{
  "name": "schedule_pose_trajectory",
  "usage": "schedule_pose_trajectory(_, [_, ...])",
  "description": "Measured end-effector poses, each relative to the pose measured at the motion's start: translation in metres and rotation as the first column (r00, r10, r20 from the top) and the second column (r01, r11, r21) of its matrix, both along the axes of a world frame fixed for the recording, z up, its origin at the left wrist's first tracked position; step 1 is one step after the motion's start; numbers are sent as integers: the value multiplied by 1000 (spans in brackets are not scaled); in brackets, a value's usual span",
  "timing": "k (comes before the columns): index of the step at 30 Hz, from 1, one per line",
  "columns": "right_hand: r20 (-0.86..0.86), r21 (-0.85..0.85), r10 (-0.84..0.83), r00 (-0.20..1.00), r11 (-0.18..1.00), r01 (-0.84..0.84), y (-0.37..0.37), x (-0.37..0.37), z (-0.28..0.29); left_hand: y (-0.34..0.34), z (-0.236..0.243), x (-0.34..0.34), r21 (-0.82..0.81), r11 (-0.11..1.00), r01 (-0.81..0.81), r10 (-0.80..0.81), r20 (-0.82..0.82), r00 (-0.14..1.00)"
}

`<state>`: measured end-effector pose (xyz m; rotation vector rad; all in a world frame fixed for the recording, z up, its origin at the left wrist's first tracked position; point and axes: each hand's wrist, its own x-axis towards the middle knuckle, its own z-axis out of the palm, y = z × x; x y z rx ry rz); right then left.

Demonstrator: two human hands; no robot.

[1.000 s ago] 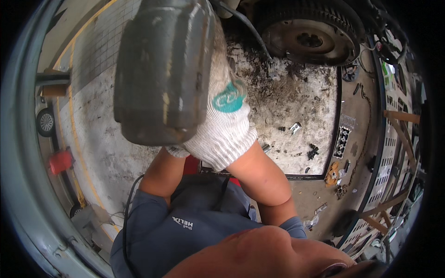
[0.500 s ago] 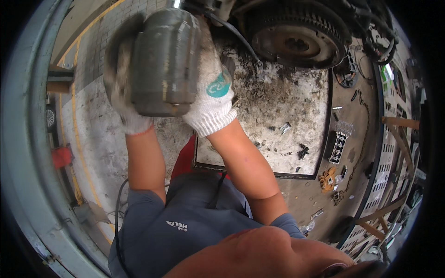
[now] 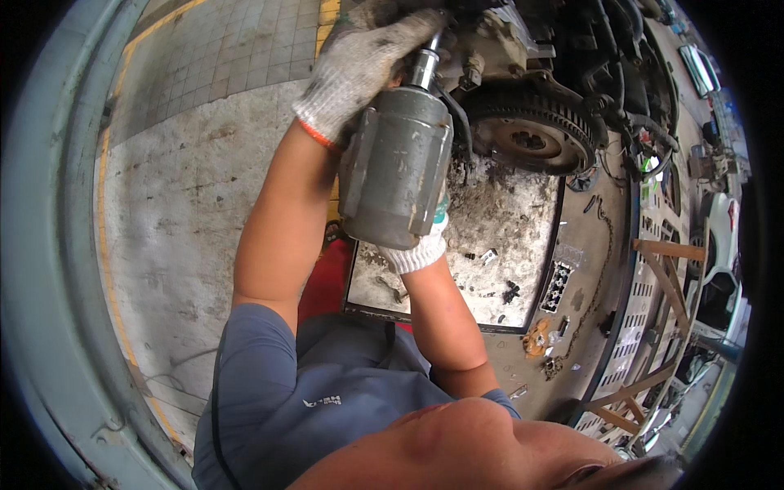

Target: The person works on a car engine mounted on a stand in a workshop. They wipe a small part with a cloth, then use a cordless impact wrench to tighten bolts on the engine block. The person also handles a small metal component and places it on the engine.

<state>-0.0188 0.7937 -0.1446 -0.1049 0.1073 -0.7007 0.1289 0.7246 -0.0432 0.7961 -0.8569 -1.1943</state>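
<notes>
A grey, scuffed impact wrench is held up in front of me, its chrome socket extension pointing away toward a greasy engine. My left hand, in a dirty white knit glove, reaches past the tool's left side. Its fingers close around the far end of the extension, so the tip is hidden. Under the wrench body is my gloved right hand. Only the cuff and a bit of green print show; its fingers and the tool's handle are covered by the body.
A toothed flywheel sits on the engine, right of the wrench. Below it, a grimy white tray with a dark rim carries small loose parts. On the floor to the right are a metal block and an orange-brown rag. A grey-green post rises at left.
My left hand has moved from the wrench body's left side to the socket extension. The wrench appears further right and lower, with its chrome end now showing more. The view has shifted too.
</notes>
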Motion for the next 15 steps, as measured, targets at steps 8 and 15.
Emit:
schedule_pose_trajectory(8, [-319,-48,129,939,987,-152,23,-33,-24,32,-55,9,-127,940,-317,307,722,620])
schedule_pose_trajectory(15, [-911,-410,-170,375,443,-797,55,-121,-25,129,-103,-40,254,882,-398,471,-428,771])
